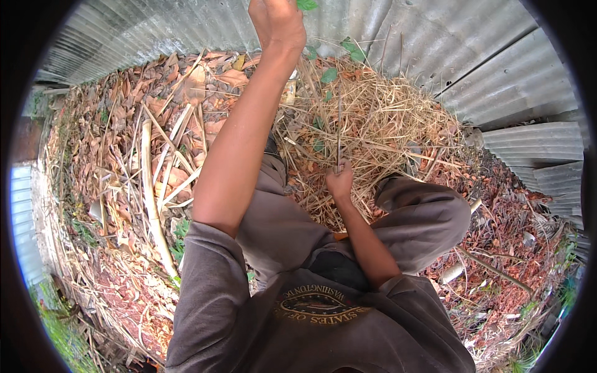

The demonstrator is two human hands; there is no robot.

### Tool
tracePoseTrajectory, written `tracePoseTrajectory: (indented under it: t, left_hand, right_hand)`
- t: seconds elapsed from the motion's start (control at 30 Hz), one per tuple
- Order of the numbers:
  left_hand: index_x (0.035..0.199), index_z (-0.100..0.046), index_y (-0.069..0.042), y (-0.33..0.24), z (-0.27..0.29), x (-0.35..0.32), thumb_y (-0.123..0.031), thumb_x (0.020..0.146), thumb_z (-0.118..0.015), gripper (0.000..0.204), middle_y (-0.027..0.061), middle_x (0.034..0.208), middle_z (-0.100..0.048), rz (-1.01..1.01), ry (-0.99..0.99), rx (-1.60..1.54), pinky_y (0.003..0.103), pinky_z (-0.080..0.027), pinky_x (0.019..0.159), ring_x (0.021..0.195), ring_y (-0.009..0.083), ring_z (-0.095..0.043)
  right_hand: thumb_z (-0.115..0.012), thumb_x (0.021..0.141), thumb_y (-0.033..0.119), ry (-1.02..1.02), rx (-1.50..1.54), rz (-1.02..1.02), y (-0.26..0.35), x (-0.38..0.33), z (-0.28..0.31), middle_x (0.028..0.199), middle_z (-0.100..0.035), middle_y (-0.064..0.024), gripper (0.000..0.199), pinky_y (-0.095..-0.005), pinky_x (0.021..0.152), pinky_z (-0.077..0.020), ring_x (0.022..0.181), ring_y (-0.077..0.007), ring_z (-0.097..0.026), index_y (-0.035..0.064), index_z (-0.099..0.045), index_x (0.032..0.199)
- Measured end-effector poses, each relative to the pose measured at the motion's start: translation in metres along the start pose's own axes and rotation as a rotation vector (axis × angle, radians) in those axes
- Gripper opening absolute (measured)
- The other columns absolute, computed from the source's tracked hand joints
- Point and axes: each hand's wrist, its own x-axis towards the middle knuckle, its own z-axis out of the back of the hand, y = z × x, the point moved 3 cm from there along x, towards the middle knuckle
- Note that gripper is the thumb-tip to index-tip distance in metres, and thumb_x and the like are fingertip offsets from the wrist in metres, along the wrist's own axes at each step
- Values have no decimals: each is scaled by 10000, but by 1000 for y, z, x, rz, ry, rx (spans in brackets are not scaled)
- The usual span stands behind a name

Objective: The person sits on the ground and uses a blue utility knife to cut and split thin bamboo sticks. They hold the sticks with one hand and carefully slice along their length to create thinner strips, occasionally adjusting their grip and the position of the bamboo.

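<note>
One thin, straight tool (339,143) shows mid-frame on my feed, clasped by the right hand (339,180); at top centre the left hand (278,26) is beside a green leaf (306,4), its grip unclear to me. Gold lettering (324,316) rings a shirt emblem (318,303), lower centre.

Grey corrugated metal wall (448,37) (weathered, rather dull) beyond daylit, leaf-littered ground (127,102).
</note>
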Motion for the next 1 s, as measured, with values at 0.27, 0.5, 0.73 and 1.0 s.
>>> tracePoseTrajectory:
  t: [0.27,0.5,0.73,1.0]
  left_hand:
    - [721,-384,-128,51,11,33,-658,952,-278,588,-16,614,-333,-195,285,-53,282,-345,570,588,129,-372]
    - [788,-420,-118,56,8,31,-553,986,-349,483,-19,615,-353,-210,279,-164,248,-348,517,536,111,-385]
    - [804,-435,-119,56,17,27,-484,1004,-358,423,-29,641,-343,-116,261,-174,234,-352,506,546,99,-386]
    - [749,-413,-131,60,15,43,-565,991,-291,511,-38,628,-323,-170,210,-43,232,-295,453,503,95,-340]
  right_hand:
    - [-643,761,58,-46,229,67,88,16,59,767,-543,-63,388,-284,579,-431,621,-130,-512,8,-453,1096]
    - [-586,791,-1,-65,253,203,53,3,15,757,-513,-24,372,-287,579,-429,607,-111,-501,21,-437,1132]
    - [-677,769,153,19,-11,-98,-7,-9,10,784,-568,-128,396,-362,622,-472,665,-238,-583,-6,-445,1047]
    - [-634,782,83,25,333,56,-10,-14,-22,724,-531,-81,274,-314,553,-434,587,-185,-514,11,-492,1004]
